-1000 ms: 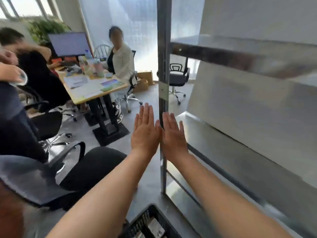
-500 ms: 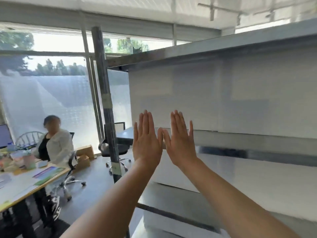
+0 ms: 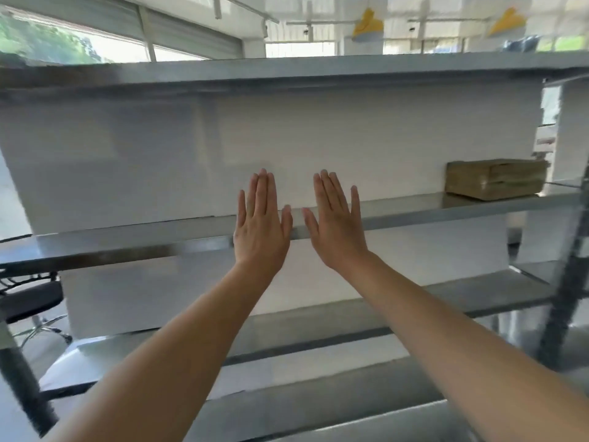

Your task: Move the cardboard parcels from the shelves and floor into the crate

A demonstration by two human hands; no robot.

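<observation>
Grey metal shelving [image 3: 414, 208] with white back panels [image 3: 350, 138] fills the view. Above it, daylit windows [image 3: 111, 54] show green foliage [image 3: 41, 43] at upper left; two yellow shapes [image 3: 369, 25] hang near the white ceiling [image 3: 318, 8]. A black office chair [image 3: 28, 301] stands at lower left.

The left hand [image 3: 259, 224] and right hand [image 3: 338, 224] are raised side by side in front of a grey metal shelving unit, backs to the camera, fingers straight, thumbs pointing toward each other with a small gap between them, holding nothing. A brown cardboard parcel [image 3: 495, 178] lies flat at the far right end of the middle shelf [image 3: 446, 207], against the white back panel [image 3: 318, 138] and well apart from both hands. A black office chair [image 3: 28, 301] shows at the left edge.
</observation>
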